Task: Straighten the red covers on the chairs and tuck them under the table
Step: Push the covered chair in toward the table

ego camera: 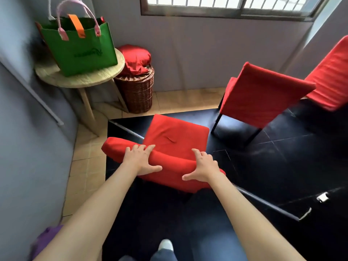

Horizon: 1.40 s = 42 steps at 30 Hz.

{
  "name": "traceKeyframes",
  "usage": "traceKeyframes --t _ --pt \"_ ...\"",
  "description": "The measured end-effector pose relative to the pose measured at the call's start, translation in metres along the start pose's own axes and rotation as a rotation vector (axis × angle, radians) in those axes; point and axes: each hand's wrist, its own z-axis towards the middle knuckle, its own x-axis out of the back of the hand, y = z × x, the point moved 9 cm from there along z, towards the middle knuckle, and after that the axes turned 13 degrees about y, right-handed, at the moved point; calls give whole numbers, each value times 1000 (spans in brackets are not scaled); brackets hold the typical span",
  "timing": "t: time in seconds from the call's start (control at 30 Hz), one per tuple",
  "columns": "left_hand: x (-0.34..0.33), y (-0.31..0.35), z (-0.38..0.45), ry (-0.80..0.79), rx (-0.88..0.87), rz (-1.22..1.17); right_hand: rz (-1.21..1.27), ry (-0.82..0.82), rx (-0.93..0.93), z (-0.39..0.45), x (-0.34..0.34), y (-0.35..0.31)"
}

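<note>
Room is a small corner with grey-blue walls and a barred window (231, 5) along the far side; the floor (88, 166) is tan tile by the walls, with a dark, glossy black surface (282, 162) covering the middle and right, and I can't tell whether that's floor or something else. Far left there's a round pale wood worktop (79, 80) carrying a green tote bag (81, 48) with pink handles and an orange strap — there's darker green print on its front but it's too blurry to read, and what's inside is hidden. Just right of it, touching the wall, a brown wicker basket (137, 91) stuffed with bunched red cloth (136, 58) that bulges over the rim. The near chair (175, 136) wears a red cover and sits center, seat pointing away, one small crease on the cushion. Left hand (140, 160) is draped over the top of the backrest with fingers curled over the far edge, thumb spread on the near side; right hand (202, 166) does the same further right — both gripping the covered backrest. Two more red-covered chairs sit far right: the second chair (263, 95) and, behind it at the frame edge, the third chair (335, 72).
</note>
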Motion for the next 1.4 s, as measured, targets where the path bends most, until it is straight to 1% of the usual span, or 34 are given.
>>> traceKeyframes --t 0.07,0.17,0.27,0.4,0.63,0.8,1.0,1.23,1.4 --pt "-8 2 6 -15 -30 2 14 -74 -39 0 -12 4" --pt "-14 -4 15 -42 -56 -21 -57 -139 -49 -1 -23 5" --pt "-20 -8 20 -48 -105 -15 -125 -122 -39 -2 -27 4" --pt "-20 -8 26 -24 -192 -18 -162 -98 -88 -6 -24 1" --pt "-18 -9 23 91 -386 -27 -154 -65 -211 -28 -23 -7" --pt "-19 -12 18 142 -490 -28 -117 -66 -302 -56 -33 -18" --pt "-21 -18 10 186 -634 -14 -130 -78 -379 -88 -50 -36" --pt "-20 -16 12 169 -642 -39 -134 -95 -399 -85 -45 -38" --pt "-21 -11 21 161 -627 -21 -138 -115 -366 -75 -48 -31"
